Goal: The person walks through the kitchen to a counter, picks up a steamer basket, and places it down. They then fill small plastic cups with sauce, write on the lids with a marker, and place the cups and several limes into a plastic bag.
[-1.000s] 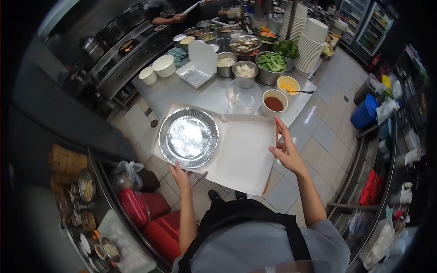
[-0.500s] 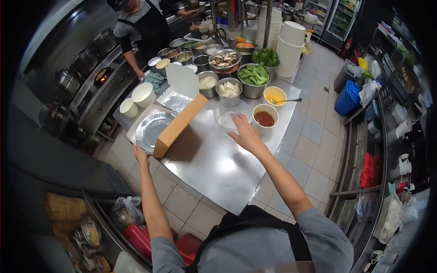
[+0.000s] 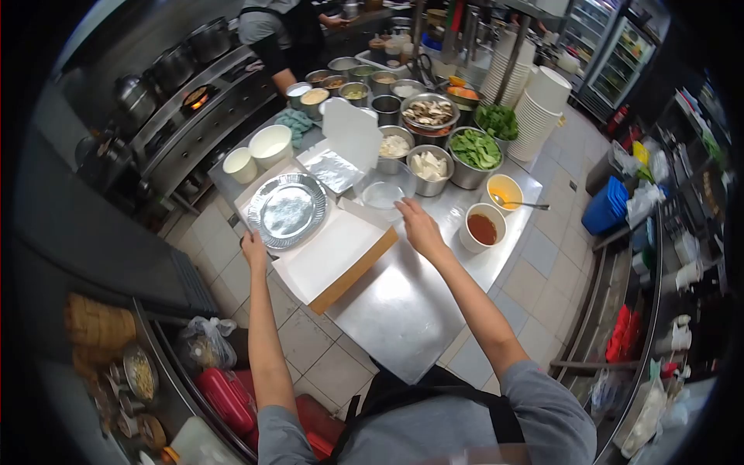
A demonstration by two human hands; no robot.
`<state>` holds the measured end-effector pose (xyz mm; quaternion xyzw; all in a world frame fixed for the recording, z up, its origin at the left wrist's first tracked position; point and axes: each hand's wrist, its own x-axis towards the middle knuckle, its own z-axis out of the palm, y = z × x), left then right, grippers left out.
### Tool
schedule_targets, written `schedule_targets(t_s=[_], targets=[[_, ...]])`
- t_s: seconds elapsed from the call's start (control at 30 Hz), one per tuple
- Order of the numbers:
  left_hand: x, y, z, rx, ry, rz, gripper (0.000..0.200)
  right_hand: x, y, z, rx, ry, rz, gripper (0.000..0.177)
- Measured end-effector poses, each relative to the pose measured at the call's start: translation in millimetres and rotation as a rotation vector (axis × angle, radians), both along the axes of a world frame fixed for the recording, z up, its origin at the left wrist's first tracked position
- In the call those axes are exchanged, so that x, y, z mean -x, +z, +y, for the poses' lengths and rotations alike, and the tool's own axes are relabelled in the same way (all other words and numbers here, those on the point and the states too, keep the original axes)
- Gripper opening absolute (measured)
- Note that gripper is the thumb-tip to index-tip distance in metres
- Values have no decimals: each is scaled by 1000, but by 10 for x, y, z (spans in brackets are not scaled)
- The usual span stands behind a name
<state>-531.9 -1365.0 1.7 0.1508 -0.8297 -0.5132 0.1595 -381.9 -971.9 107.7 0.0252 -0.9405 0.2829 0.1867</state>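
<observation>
My left hand (image 3: 253, 249) grips the near-left edge of an open cardboard box (image 3: 333, 256), white inside and brown outside. In its left half sits a round foil tray (image 3: 287, 210); the lid half lies folded out to the right. My right hand (image 3: 422, 229) has its fingers closed at the near rim of a clear plastic bowl (image 3: 384, 188), which stands tilted close to the box's far edge. To the right of that hand are a paper bowl of red-brown sauce (image 3: 482, 229) and a bowl of yellow liquid (image 3: 504, 191) with a spoon in it.
Behind are metal bowls of white chunks (image 3: 430, 167), sliced greens (image 3: 477, 149) and mushrooms (image 3: 428, 111). A second white box (image 3: 351, 133) with foil stands open. White paper tubs (image 3: 270, 144) and a green cloth (image 3: 294, 128) are at left. A co-worker (image 3: 283, 35) stands at the far side.
The box lid has swung down flat to the right, showing its white inside. The clear bowl has shifted left toward the box, with my right hand's fingers now at its rim.
</observation>
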Motion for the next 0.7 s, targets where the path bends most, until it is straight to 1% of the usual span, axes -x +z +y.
schedule_targets(t_s=[0.07, 0.1, 0.17, 0.2, 0.23, 0.27, 0.3, 0.33, 0.37, 0.43, 0.47, 0.53, 0.63, 0.67, 0.7], targets=[[-73, -117, -90, -45, 53, 19, 46, -148, 124, 41, 127, -26, 46, 37], [-255, -30, -117, -102, 52, 5, 46, -263, 155, 66, 193, -28, 64, 36], [-787, 267, -20, -220, 84, -1, 47, -576, 155, 194, 339, 73, 28, 34], [-1104, 327, 27, -259, 72, 2, 47, -772, 115, 245, 381, 91, -1, 31], [-1485, 348, 61, -297, 82, 11, 47, -928, -59, 310, 397, 73, -70, 27], [-1781, -19, 58, -260, 141, 126, 46, -1167, -7, 296, 454, 103, -178, 23], [-2212, -162, 133, -295, 136, 173, 42, -1349, -190, 355, 432, 197, -151, 18], [-2709, -208, 256, -218, 139, 116, 39, -1546, -237, 347, 599, 266, -297, 17], [-3211, -233, 380, -330, 113, 129, 32, -1708, -320, 390, 616, 354, -398, 16], [-4147, -195, 591, -339, 107, -91, 26, -1960, -369, 415, 633, 456, -513, 15], [-4562, -227, 627, -319, 185, -104, 24, -2032, -332, 433, 628, 497, -564, 16], [-5315, -229, 721, -279, 303, -137, 21, -2027, -329, 490, 524, 612, -502, 16], [-6282, 41, 684, -125, 560, -68, 21, -1889, -198, 470, 441, 770, -438, 16], [-6579, 303, 749, -151, 666, 61, 21, -1839, -144, 404, 409, 819, -422, 16], [-6881, 507, 784, -100, 759, 91, 20, -1787, -122, 312, 381, 867, -402, 16]])
